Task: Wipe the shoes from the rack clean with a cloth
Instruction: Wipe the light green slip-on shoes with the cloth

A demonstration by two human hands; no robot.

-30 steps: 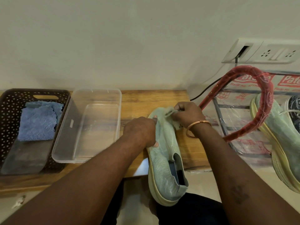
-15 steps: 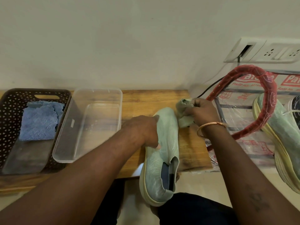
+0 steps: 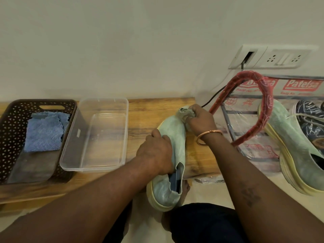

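Wiping is under way: the left hand (image 3: 156, 153) curls over the middle of the pale green shoe (image 3: 173, 134), steadying it with its toe on the counter (image 3: 143, 113) and its heel past the near edge. The right hand (image 3: 201, 120) clutches a bunched cloth (image 3: 185, 112) against the toe tip. Next, most likely, the cloth must sweep down the sides, with the left hand turning the shoe.

A pale green knit slip-on shoe with a cream sole (image 3: 175, 130) lies tilted near the right end of the wooden board (image 3: 149, 116), toe toward the wall and heel past the front edge. A crumpled grey-green cloth (image 3: 185, 112) presses against its toe. The matching green shoe (image 3: 287, 137) sits on the plastic-wrapped metal rack (image 3: 228, 123) beside a dark blue patterned laced shoe (image 3: 308, 116).
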